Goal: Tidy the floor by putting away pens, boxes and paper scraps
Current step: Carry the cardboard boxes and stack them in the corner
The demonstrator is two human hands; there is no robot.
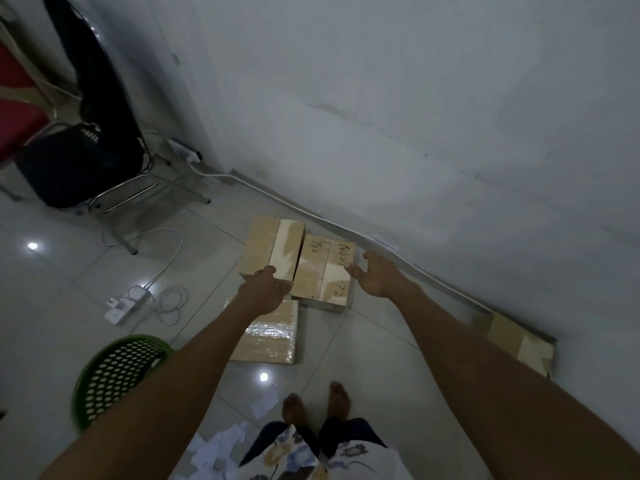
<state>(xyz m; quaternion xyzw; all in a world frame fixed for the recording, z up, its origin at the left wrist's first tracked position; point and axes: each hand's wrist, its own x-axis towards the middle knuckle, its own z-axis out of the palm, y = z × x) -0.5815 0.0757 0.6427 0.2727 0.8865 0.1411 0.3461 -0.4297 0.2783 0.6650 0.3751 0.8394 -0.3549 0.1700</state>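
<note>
**Gripping a box near the wall**

Tiled floor (381,368): the left box (273,249), the handwritten box (325,275) just beside it and the third box (270,336) lie close to the wall. A green basket (117,372) stands to the left. The left hand (265,289) grasps the left box's near end. The right hand (374,275) is released, fingers spread, over the handwritten box. Paper scraps (221,448) lie beside the feet.

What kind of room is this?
Probably a small office or back room, though I can't be sure: a black metal-framed chair, a power strip with trailing cables, and taped cardboard boxes on the floor by the wall.
</note>
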